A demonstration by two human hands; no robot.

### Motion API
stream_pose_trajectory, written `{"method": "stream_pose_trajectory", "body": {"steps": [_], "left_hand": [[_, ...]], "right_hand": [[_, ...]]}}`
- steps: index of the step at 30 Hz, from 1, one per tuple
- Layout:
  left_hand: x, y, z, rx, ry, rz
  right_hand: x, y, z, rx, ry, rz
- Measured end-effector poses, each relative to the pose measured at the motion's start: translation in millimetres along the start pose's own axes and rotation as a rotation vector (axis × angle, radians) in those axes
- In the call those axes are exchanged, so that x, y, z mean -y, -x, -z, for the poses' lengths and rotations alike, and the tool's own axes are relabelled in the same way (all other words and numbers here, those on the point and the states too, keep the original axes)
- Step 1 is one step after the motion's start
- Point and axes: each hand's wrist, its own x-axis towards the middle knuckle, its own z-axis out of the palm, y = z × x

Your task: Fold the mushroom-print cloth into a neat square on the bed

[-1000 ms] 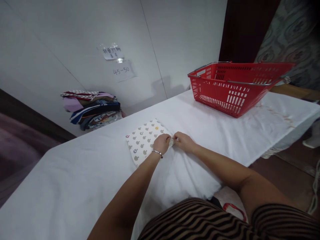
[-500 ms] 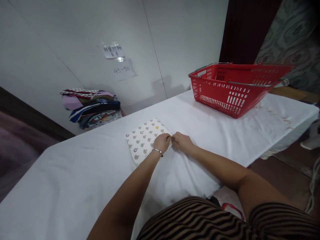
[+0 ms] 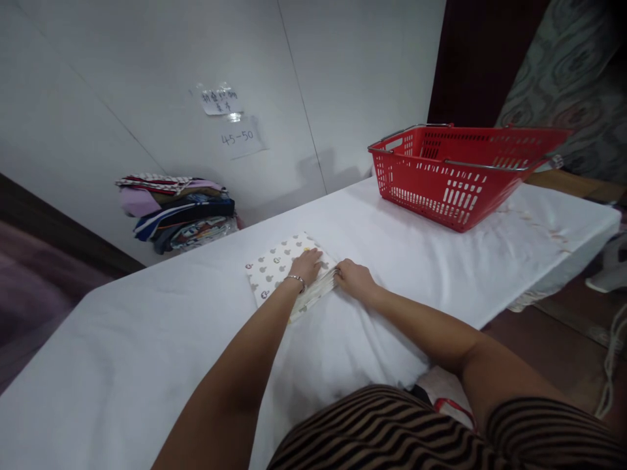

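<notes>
A folded white cloth (image 3: pixel 272 261) printed with small grey motifs lies on the white-covered table (image 3: pixel 181 352). Its near right side shows several stacked layers. Flat on top of it rests my left hand (image 3: pixel 306 266), fingers stretched out, a bracelet at the wrist. My right hand (image 3: pixel 353 277) pinches the layered edge at the cloth's right corner; part of the grip is hidden behind the fingers.
A red shopping basket (image 3: pixel 426 186) with metal handles stands at the back right of the table. Folded clothes (image 3: pixel 181 209) are piled beyond the far left edge. Handwritten paper signs (image 3: pixel 242 137) are taped to the wall.
My left hand has let go of the cloth's corner and moved left onto its top, fingers now spread. My right hand stays at the corner, and the layered edge has come into view.
</notes>
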Motion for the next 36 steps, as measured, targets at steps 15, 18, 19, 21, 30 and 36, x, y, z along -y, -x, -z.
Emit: {"method": "stream_pose_trajectory", "body": {"steps": [15,18,19,21,30,36], "left_hand": [[7,5,-15.3,0.072,0.007,0.04],[7,6,-15.6,0.076,0.008,0.04],[7,6,-15.6,0.074,0.01,0.044],[6,7,-15.9,0.07,0.009,0.051],[4,8,-16.3,0.066,-0.004,0.06],[7,8,-15.3,0.074,0.027,0.054]], "right_hand": [[-4,5,9,0.06,0.168,0.099],[-6,6,7,0.037,0.152,0.122],[-7,6,7,0.03,0.147,0.123],[-7,6,5,0.024,0.134,0.114],[-3,5,3,0.009,0.06,0.048],[1,5,5,0.078,0.125,0.09]]}}
